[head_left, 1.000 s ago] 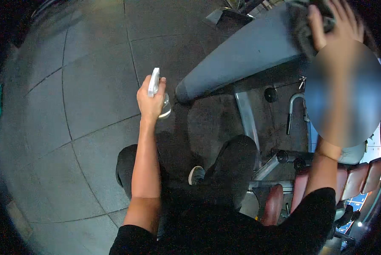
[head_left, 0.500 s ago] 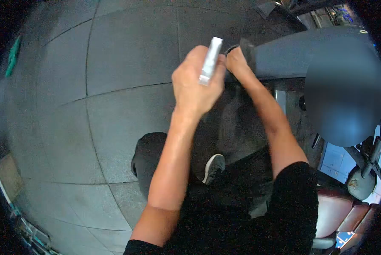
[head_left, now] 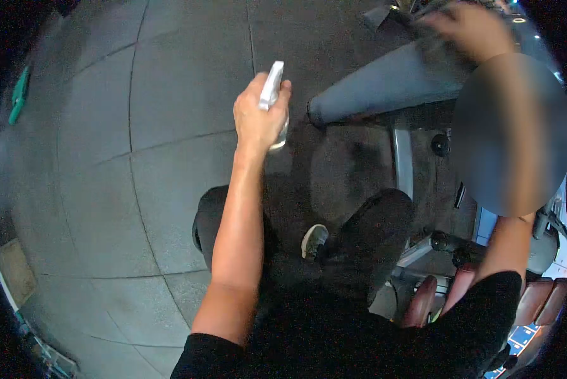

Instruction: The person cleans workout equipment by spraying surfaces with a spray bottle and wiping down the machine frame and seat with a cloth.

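Note:
My left hand [head_left: 257, 114] is closed around a spray bottle with a white trigger head [head_left: 272, 86]; the clear lower part of the bottle shows beneath the fingers. At the upper right, my right hand [head_left: 476, 31] is smeared by motion over the upper end of a long grey padded surface [head_left: 391, 82]. A dark cloth [head_left: 445, 54] lies beneath or beside that hand, also blurred, so its exact contact with the fingers is unclear. The pad's lower end sits right of the spray bottle.
Dark floor tiles [head_left: 94, 208] spread over the left side, with a green object [head_left: 19, 95] at the far left. Metal frame parts [head_left: 403, 164] stand below the pad. Red padded seats [head_left: 422, 300] are at the lower right, near my knees. A blurred oval covers part of my right forearm.
My right hand went down to the pad's lower end, then back to its upper end. My left hand rose and moved right, then drew back slightly, still holding the bottle. The view has shifted.

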{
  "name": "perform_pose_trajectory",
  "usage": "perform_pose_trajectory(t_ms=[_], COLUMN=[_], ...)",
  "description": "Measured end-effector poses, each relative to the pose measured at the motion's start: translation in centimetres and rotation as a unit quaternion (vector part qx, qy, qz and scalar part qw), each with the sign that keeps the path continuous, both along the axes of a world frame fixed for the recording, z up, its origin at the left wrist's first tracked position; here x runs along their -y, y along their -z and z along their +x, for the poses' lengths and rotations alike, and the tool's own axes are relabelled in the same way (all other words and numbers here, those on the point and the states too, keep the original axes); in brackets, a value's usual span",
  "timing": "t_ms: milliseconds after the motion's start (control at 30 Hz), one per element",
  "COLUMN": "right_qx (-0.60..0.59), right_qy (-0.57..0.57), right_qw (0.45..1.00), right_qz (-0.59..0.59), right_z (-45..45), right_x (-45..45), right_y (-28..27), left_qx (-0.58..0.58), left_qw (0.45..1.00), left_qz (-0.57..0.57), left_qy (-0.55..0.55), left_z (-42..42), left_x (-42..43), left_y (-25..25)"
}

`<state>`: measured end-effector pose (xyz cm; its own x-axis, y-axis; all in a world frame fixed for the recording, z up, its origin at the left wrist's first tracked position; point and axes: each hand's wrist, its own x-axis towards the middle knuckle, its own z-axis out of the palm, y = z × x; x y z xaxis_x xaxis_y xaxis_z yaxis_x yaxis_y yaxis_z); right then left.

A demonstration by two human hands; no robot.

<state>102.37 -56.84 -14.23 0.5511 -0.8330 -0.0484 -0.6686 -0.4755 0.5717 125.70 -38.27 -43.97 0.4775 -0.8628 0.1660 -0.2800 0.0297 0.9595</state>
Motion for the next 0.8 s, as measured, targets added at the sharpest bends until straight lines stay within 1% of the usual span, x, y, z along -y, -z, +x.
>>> perform_pose_trajectory(t_ms=[33,67,100,133,200,233,267,300,333,367,400,467,533,567,600,633,667,700,733,767,800], right_qx=[-0.004,-0.011,-0.019,-0.02,-0.143,-0.137,-0.116,-0.166,-0.167,-0.11,-0.128,-0.121,-0.042,-0.055,-0.049,-0.07,-0.09,-0.085,-0.112,-0.141,-0.135], right_qy=[0.095,0.186,0.009,0.009,0.059,0.055,0.077,0.079,0.016,-0.012,0.087,-0.007,-0.1,-0.06,-0.065,-0.06,-0.055,-0.055,-0.034,-0.012,-0.011], right_qw=[0.994,0.975,0.96,0.962,0.953,0.959,0.943,0.947,0.959,0.968,0.984,0.987,0.984,0.99,0.99,0.992,0.992,0.993,0.991,0.989,0.989], right_qz=[-0.059,-0.118,-0.279,-0.272,-0.262,-0.241,-0.302,-0.262,-0.23,-0.226,-0.092,-0.109,-0.141,-0.115,-0.114,-0.089,-0.064,-0.06,-0.058,-0.053,-0.053], right_z=[3.4,6.1,3.8,3.5,3.1,3.0,4.8,4.4,3.9,3.2,4.0,1.6,0.3,0.6,0.8,1.1,1.3,1.4,1.6,1.9,2.5], right_x=[-2.7,-5.7,-5.2,-4.2,-1.2,-0.5,-3.1,-1.9,-1.7,-1.1,-0.4,1.3,2.0,2.2,2.0,1.6,1.4,1.3,1.5,1.3,1.4], right_y=[-4.6,-7.1,-5.2,-4.0,-1.5,0.6,3.8,6.1,8.2,10.1,10.3,15.5,20.6,22.1,23.9,26.0,28.0,29.9,31.6,33.7,35.7], left_qx=[0.008,-0.012,-0.006,0.001,0.001,-0.012,-0.032,-0.027,-0.022,-0.001,-0.001,-0.005,-0.006,-0.031,-0.058,-0.057,-0.051,-0.007,0.038,0.043,0.037], left_qw=[1.0,1.0,0.999,0.999,0.999,0.999,0.999,0.999,0.999,0.999,0.999,0.999,1.0,0.999,0.998,0.998,0.999,1.0,0.999,0.999,0.999], left_qz=[0.019,0.021,0.035,0.045,0.032,0.03,0.022,0.02,0.019,0.016,0.023,0.009,0.003,0.0,-0.002,-0.009,-0.006,-0.015,-0.028,-0.022,-0.022], left_qy=[-0.015,-0.016,-0.02,-0.021,-0.016,0.006,0.021,0.034,0.045,0.049,0.047,0.032,0.024,0.014,0.005,-0.006,-0.007,-0.014,-0.022,-0.021,-0.025], left_z=[-0.2,-0.6,-0.9,-1.5,-3.2,-3.8,-4.1,-4.4,-4.3,-4.1,-4.0,-3.9,-3.0,-2.6,-2.3,-2.0,-1.8,-1.7,-1.6,-1.5,-1.3], left_x=[0.4,1.1,1.8,2.3,2.7,2.8,2.3,2.1,1.6,1.2,0.7,0.5,0.0,-0.3,-0.7,-0.9,-1.0,-1.3,-1.4,-1.8,-2.0], left_y=[-0.7,-0.1,0.3,0.6,1.3,1.6,2.0,1.7,0.9,0.0,-0.4,-1.4,-1.8,-2.1,-2.3,-2.3,-2.3,-2.3,-2.3,-2.5,-2.9])
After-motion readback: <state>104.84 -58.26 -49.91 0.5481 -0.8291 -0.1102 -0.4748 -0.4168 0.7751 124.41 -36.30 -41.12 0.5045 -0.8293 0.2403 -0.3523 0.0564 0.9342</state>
